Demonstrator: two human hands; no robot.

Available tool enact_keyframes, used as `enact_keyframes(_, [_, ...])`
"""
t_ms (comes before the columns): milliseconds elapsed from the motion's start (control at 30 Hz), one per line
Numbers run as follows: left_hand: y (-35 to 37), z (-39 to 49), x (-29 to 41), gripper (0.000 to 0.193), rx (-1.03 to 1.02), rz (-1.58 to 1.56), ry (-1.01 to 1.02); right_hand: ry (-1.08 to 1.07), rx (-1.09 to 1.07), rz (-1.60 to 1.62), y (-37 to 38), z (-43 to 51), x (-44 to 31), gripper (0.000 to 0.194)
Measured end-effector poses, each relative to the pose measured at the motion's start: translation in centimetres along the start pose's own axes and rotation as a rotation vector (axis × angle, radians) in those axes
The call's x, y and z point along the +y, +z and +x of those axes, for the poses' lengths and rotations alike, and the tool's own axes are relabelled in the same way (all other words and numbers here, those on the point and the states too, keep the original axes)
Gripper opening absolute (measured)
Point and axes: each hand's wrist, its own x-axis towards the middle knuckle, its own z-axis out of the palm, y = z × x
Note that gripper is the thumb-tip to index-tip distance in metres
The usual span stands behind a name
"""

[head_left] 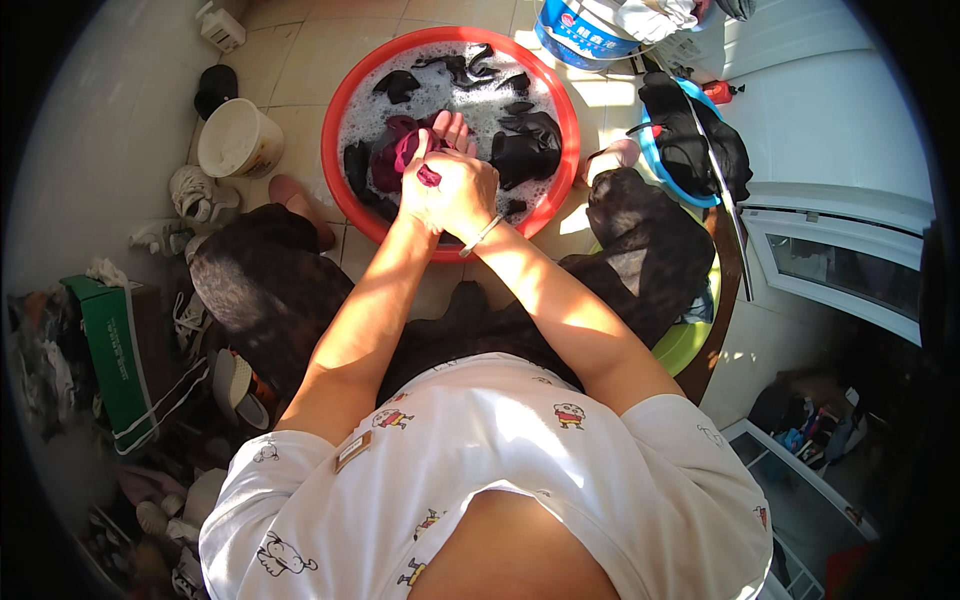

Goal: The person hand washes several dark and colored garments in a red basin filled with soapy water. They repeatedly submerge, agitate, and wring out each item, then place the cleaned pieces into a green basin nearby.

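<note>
A red plastic basin [333, 187] of foamy water stands on the tiled floor before me. My left hand [418, 193] and my right hand [466, 189] press together over its near half, with a bunched dark-red cloth [393, 154] between and below them. A bit of that cloth shows between the hands. Some fingers stretch out beyond the cloth, palm side up; the others are curled. My right wrist bears a bracelet [481, 235]. Black garments lie partly in the suds, one [527, 152] right of my hands and another [397, 86] toward the far side.
A white bucket [241, 139] and shoes [201, 195] stand at the left. Beyond the basin's right side are a blue paint bucket [581, 34] and a light-blue basin [654, 161] heaped with black cloth. A green basin [677, 349] sits behind my right leg. A metal pole [724, 184] leans at the right.
</note>
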Motion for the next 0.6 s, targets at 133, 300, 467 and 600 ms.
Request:
enact_keyframes(133, [1.0,-1.8,-0.9,0.048,0.049,-0.14,-0.181,0.432,-0.17,-0.067,-2.4,5.4,3.6,0.029])
enact_keyframes(300, [4.1,-1.1,1.6,0.053,-0.03,-0.051,-0.067,0.276,-0.173,0.318,-2.7,3.4,6.7,0.044])
enact_keyframes(467, [0.0,-0.3,0.9,0.063,0.061,0.017,-0.094,0.231,-0.252,0.291,-2.1,-3.1,1.7,0.06])
enact_keyframes(600, [-0.6,0.4,2.4,0.078,0.303,-0.071,-0.025,0.23,-0.202,0.349,-4.0,-4.0,-0.5,0.028])
